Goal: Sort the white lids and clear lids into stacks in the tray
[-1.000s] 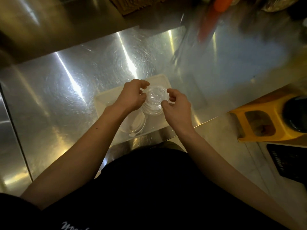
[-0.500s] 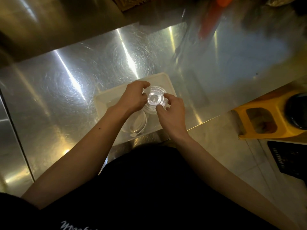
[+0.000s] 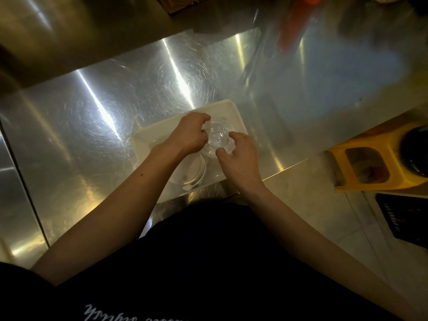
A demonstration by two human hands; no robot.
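Observation:
A cream tray (image 3: 148, 137) lies on the steel counter near its front edge. In its right half stands a stack of clear lids (image 3: 217, 139). My left hand (image 3: 190, 134) grips the stack's left side with curled fingers. My right hand (image 3: 240, 156) touches the stack's right and near side with its fingertips. Nearer to me in the tray sits a stack of white lids (image 3: 194, 170), partly hidden under my left wrist.
The steel counter (image 3: 92, 126) spreads to the left and far side. A yellow plastic stand (image 3: 379, 167) with a dark round object sits to the right past the counter edge. A black crate (image 3: 407, 218) is below it. A blurred orange object (image 3: 296, 22) lies far back.
Both hands with the clear stack have come down closer to the tray floor. My right hand has slid round to the stack's near side.

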